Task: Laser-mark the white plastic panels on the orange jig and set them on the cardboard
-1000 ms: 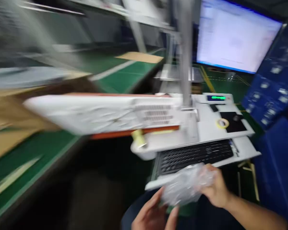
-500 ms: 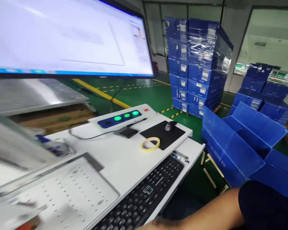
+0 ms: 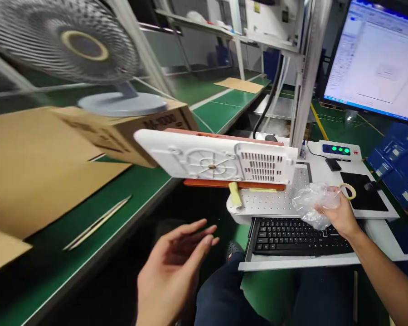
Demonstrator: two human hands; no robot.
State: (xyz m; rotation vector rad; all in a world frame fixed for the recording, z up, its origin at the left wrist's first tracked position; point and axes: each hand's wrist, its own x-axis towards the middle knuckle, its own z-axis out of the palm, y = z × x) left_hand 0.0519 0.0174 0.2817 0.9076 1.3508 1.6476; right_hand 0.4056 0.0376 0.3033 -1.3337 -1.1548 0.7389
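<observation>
My right hand (image 3: 340,213) grips a crumpled clear plastic bag (image 3: 311,203) just above the black keyboard (image 3: 299,235) and the perforated metal plate (image 3: 272,199). My left hand (image 3: 172,267) hovers open and empty over my lap, fingers spread, nearest the edge of the green bench. A white moulded plastic panel (image 3: 217,160) with a vent grille lies on an orange fixture (image 3: 234,184), jutting left off the plate.
A desk fan (image 3: 88,50) stands on a cardboard box (image 3: 122,129) at left. Cardboard sheets (image 3: 27,172) and tweezers (image 3: 98,222) lie on the green bench. A monitor (image 3: 377,59), button panel (image 3: 336,149), tape roll (image 3: 348,190) and mouse pad (image 3: 363,197) sit at right.
The view swung far right to blue boxes, then back left to the bench. My right hand with the bag moved up over the keyboard. My left hand let go of the bag and opened.
</observation>
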